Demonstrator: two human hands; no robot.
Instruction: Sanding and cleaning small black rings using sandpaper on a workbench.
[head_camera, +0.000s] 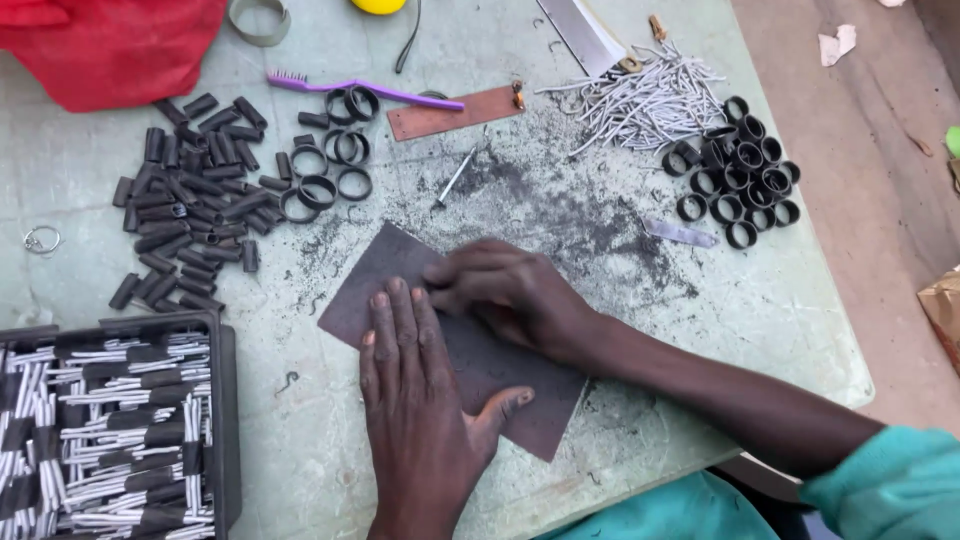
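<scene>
A dark grey sheet of sandpaper (385, 262) lies at an angle on the pale green table (300, 440). My left hand (415, 400) rests flat on its middle, fingers together and pointing away from me, thumb spread to the right. Just beyond those fingertips, my right hand (505, 292) presses down on the sheet with curled fingers. Whether something small sits under those fingers is hidden. Black dust covers the table beyond the sheet.
A pile of black tubes (190, 190) and black rings (330, 170) lies at back left, more rings (735, 175) and grey wires (645, 100) at back right. A black tray (225, 400) of striped pieces sits front left. A purple brush (370, 90), copper strip (450, 112), red cloth (115, 45).
</scene>
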